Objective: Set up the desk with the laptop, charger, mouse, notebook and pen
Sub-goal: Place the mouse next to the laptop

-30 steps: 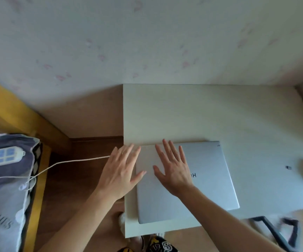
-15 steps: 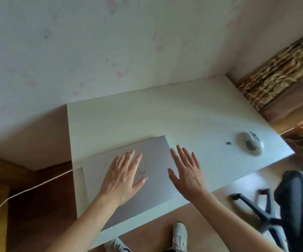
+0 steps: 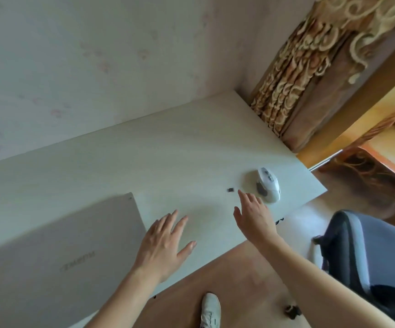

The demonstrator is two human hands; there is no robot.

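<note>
Currently, both hands are spread flat with fingers extended and slightly apart, palms down, grasping nothing. Left hand point(image 3: 165, 242) hovers over bare table point(image 3: 111, 159) surface near the front edge, just beside the right edge of the laptop point(image 3: 56, 252); contact with the tabletop cannot be determined. Right hand point(image 3: 254, 216) is extended toward the right end of the table, its fingertips point(image 3: 241, 194) near a small dark rectangular item point(image 3: 231, 190) and close to the mouse point(image 3: 268, 184), touching neither.

Laptop: closed, thin rectangular slab, matte silver lid with a faint embossed logo, lying flat at the left front corner of the table. Mouse: white, rounded, glossy shell with grey side panels, resting near the right front corner. Table: pale off-white laminate with faint grain, rectangular, rear edge against a light patterned wall.

At the right end stands a brown curtain point(image 3: 310, 67) with raised cream scroll patterns. A grey padded chair point(image 3: 367, 256) and 1 white shoe point(image 3: 210, 308) show on the wood-tone floor.
</note>
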